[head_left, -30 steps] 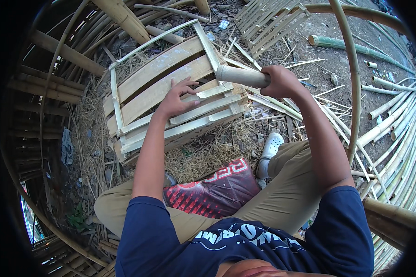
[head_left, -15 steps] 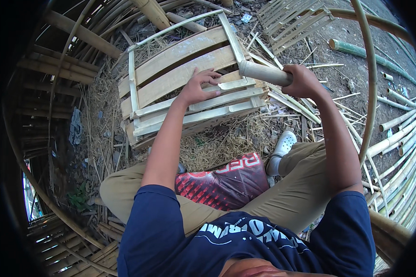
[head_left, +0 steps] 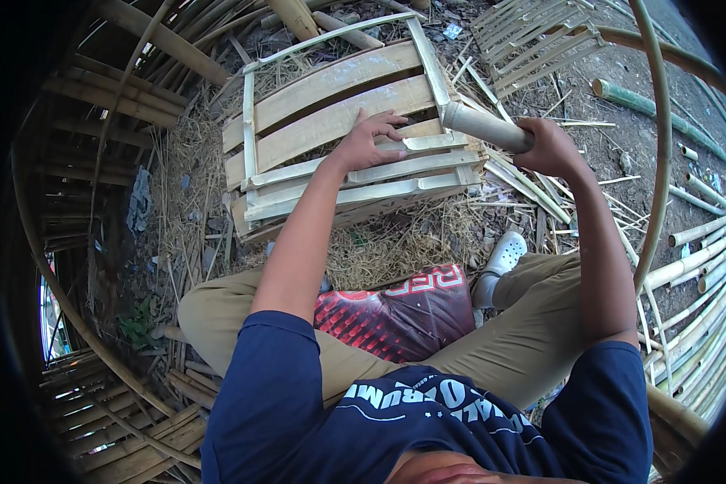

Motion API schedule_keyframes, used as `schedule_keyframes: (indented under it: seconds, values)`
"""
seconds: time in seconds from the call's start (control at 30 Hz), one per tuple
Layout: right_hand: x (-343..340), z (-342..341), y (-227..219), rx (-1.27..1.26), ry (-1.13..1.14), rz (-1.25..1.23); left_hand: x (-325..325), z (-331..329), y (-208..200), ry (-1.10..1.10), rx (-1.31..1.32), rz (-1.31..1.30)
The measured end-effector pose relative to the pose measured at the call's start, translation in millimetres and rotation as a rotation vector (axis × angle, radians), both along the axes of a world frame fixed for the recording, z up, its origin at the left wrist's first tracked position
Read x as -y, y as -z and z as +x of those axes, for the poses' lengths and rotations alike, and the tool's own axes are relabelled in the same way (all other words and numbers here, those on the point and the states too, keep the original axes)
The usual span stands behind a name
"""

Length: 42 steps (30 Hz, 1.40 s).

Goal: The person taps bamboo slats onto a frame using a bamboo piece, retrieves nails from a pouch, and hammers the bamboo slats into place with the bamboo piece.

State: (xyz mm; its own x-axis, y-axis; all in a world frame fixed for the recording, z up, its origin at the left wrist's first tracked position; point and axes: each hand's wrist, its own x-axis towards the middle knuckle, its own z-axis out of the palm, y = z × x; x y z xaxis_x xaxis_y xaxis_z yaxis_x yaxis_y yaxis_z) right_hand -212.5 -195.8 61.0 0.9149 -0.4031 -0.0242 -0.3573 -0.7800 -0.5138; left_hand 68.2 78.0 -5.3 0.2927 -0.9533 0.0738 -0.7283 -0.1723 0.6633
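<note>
While the left hand lies open-fingered on the pale slatted bamboo crate ahead, the right hand's closed grip on the thick bamboo cylinder could glance onto those fingers, I judge.

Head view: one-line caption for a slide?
Seated person's left hand presses flat on a bamboo slat crate while the right hand grips a short bamboo pole.
</note>
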Motion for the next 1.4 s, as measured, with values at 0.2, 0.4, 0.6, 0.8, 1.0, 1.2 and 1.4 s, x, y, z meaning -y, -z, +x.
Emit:
schedule_keyframes:
  seconds: [0.2, 0.4, 0.6, 0.8, 1.0, 1.2, 1.4]
  values:
    - [-1.7, 0.4, -5.2, -0.021, 0.003, -0.015, 0.3, -3.2, -2.0, -0.007, 0.005, 0.036]
    - [-0.3, 1.9, -10.1, -0.132, 0.019, -0.02, 0.5, -2.8, -0.7, 0.002, -0.011, 0.028]
    - [-8.6, 1.5, -22.5, -0.185, 0.074, 0.001, -1.0, -1.3, 1.9, 0.014, -0.003, 0.011]
    - [-20.9, 5.8, -27.3, -0.062, 0.016, 0.008, 0.6, 2.8, 6.8, 0.016, 0.032, 0.005]
    - [-19.0, 3.5, -23.5, 0.02, 0.042, 0.001, 2.4, 1.5, 8.6, 0.018, 0.046, 0.014]
    - [-25.9, 1.6, -28.7, -0.05, -0.009, -0.231, 0.2, 5.2, 11.2, 0.014, 0.071, 0.016]
    - [-24.5, 8.4, -23.1, -0.134, 0.018, -0.339, 4.2, 3.9, 8.2, 0.03, 0.067, 0.013]
